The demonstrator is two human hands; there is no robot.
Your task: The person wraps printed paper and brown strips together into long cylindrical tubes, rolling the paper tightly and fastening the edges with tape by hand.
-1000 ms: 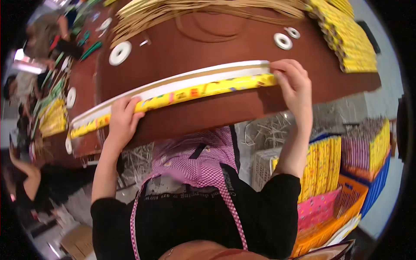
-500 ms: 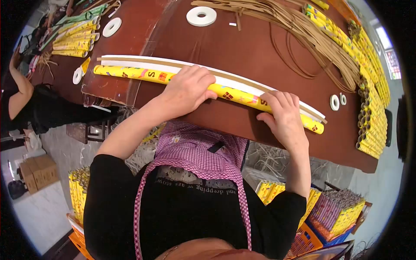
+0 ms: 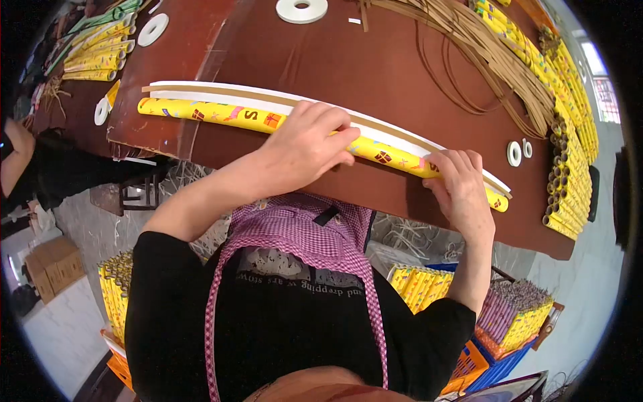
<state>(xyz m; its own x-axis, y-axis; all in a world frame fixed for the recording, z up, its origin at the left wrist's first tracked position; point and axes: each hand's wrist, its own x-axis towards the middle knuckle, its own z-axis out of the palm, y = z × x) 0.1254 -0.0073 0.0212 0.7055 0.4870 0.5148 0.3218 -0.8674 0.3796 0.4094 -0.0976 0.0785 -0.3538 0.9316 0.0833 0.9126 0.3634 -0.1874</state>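
A long roll of yellow patterned paper (image 3: pixel 221 114) lies across the brown table (image 3: pixel 268 53), near its front edge. Along its far side runs a white strip (image 3: pixel 268 104) with a brown strip (image 3: pixel 382 122) on it. My left hand (image 3: pixel 311 144) rests around the middle of the roll, thumb and fingers curled on it. My right hand (image 3: pixel 462 184) holds the roll close to its right end, the fingertips on the white strip's edge.
White tape rings (image 3: pixel 301 9) (image 3: pixel 514 154) lie on the table. Long brown strips (image 3: pixel 482 60) and stacked yellow rolls (image 3: pixel 569 181) are at the right. More yellow rolls (image 3: pixel 100 53) lie at the far left. Crates of rolls (image 3: pixel 509 315) stand below, and a person's arm (image 3: pixel 17 154) shows at left.
The view has swung to the right over the last second. My left hand has moved from near the roll's left end to its middle; my right hand now grips just short of the right end.
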